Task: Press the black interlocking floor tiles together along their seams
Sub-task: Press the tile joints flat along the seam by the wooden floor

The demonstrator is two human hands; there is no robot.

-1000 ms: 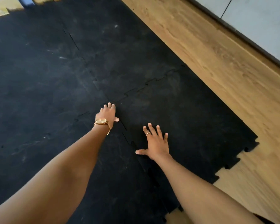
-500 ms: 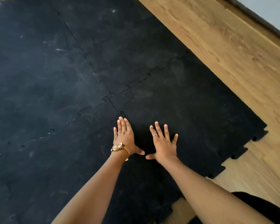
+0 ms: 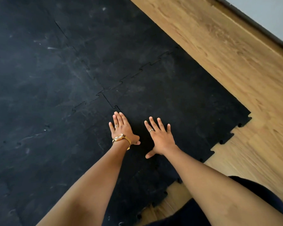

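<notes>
Black interlocking floor tiles (image 3: 183, 98) cover most of the floor, joined by toothed seams. Two seams cross at a junction (image 3: 102, 92) just beyond my fingers. My left hand (image 3: 123, 130), with a gold watch and a ring, lies flat on the seam (image 3: 116, 107) that runs toward me from that junction, fingers together. My right hand (image 3: 160, 136) lies flat on the near right tile, fingers spread, a hand's width to the right of the left one. Neither hand holds anything.
Bare wooden floor (image 3: 235, 66) borders the tiles on the right and near side. The tile's toothed outer edge (image 3: 227, 139) is exposed there. A dark skirting and pale wall (image 3: 268, 18) run across the top right. My dark-clothed knee (image 3: 194, 212) shows at the bottom.
My left hand came back from the junction to the seam nearer me and lies flat beside my right hand. In the last half second both hands have stayed in place.
</notes>
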